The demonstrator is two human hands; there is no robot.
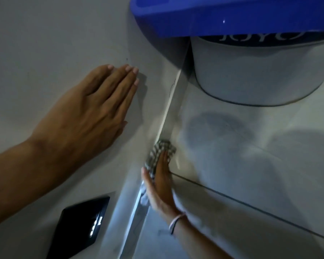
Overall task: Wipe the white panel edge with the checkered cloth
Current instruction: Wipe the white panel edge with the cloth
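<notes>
The white panel [64, 34] fills the left of the head view, and its edge [168, 107] runs diagonally from the upper middle down to the bottom. My left hand [94, 111] lies flat on the panel face with fingers together, holding nothing. My right hand [160, 184] presses the grey-and-white checkered cloth [162, 148] against the lower part of the edge, fingers stretched along it. The cloth bunches beyond the fingertips, and a pale fold of it shows under the palm. A thin band circles my right wrist.
A blue-lidded white bucket [251, 71] with lettering stands on the tiled floor [251, 156] at the upper right, close to the panel edge. A black rectangular device [82, 223] with lit white marks sits on the panel at the lower left. Dark grout lines cross the floor.
</notes>
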